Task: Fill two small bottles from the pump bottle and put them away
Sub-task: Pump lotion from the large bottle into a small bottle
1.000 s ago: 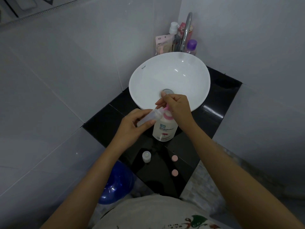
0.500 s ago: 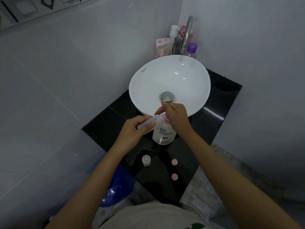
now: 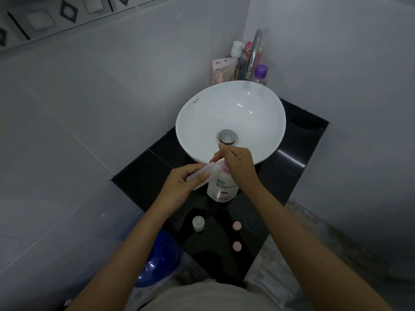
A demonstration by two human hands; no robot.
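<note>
A white pump bottle [image 3: 222, 187] with a pink pump stands on the black counter [image 3: 289, 158], just in front of the sink. My right hand [image 3: 238, 166] rests on top of its pump head, covering it. My left hand [image 3: 183, 185] holds a small clear bottle [image 3: 205, 173] tilted, its mouth up against the pump nozzle. A second small bottle [image 3: 198, 223] stands uncapped on the counter nearer to me. Two pink caps [image 3: 237, 226] [image 3: 237, 246] lie to its right.
A white bowl sink [image 3: 202, 122] with a metal drain fills the counter's back. A chrome tap [image 3: 253, 55] and several toiletry bottles [image 3: 260, 74] stand behind it in the corner. Tiled walls close in on both sides. A blue object [image 3: 160, 263] sits on the floor at the left.
My right hand has sunk lower on the pump head, and more of the sink drain shows beyond it. The view tilted up a little. My left hand keeps the small bottle at the nozzle.
</note>
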